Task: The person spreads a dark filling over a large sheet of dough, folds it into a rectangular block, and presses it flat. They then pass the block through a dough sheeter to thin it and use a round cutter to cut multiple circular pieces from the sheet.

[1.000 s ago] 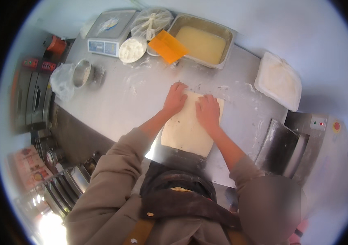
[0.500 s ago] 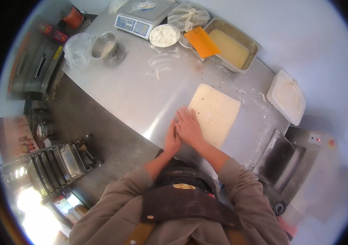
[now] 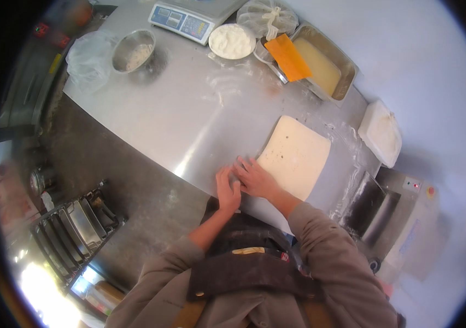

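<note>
A flat, roughly rectangular sheet of pale dough (image 3: 297,154) with a few dark specks lies on the steel table. My left hand (image 3: 226,189) is beside the dough's near-left edge, its fingers loosely bent and the thumb apart. Against it, my right hand (image 3: 256,178) has its fingers spread, the tips meeting my left hand; its outer side is close to the dough's edge. Nothing shows between the two hands, though their undersides are hidden.
The steel table (image 3: 151,117) carries a metal bowl (image 3: 134,52), a scale (image 3: 181,23), a bowl of flour (image 3: 232,42), an orange scraper (image 3: 288,57) and a metal pan (image 3: 347,82). At the right stand a white tub (image 3: 380,133) and a steel machine (image 3: 402,218). A tray rack (image 3: 77,232) is lower left.
Both hands have shifted slightly left and nearer me, and the fingers are more bent and spread. The dough appears farther right as the view has moved.
</note>
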### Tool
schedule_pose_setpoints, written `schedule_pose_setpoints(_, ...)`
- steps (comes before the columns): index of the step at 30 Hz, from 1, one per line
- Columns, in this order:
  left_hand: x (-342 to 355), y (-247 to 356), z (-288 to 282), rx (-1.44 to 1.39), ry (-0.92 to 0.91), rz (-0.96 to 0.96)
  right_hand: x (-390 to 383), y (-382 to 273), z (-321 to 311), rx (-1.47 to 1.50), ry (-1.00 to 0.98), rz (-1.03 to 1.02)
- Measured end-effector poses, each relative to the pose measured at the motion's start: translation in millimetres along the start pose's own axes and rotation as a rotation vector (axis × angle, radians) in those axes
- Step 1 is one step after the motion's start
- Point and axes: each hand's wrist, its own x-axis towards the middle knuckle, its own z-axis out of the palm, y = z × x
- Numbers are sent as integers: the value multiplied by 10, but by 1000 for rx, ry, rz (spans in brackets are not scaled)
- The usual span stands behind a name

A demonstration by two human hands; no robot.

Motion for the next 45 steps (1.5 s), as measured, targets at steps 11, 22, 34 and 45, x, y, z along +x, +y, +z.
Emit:
schedule_pose_setpoints(11, 113, 86, 180, -21, 13, 42, -245, 11, -53, 177, -298, -82)
schedule_pose_setpoints(22, 433, 385, 801, 337, -280, 130, -774, 280, 47, 444, -308, -141)
schedule_pose_setpoints(34, 428, 402, 971, 543, -296, 83, -1081, 332, -178, 385, -248, -226)
schedule_pose_setpoints(45, 440, 417, 975, 579, -216, 137, -1519, 526, -230, 345, -205, -292)
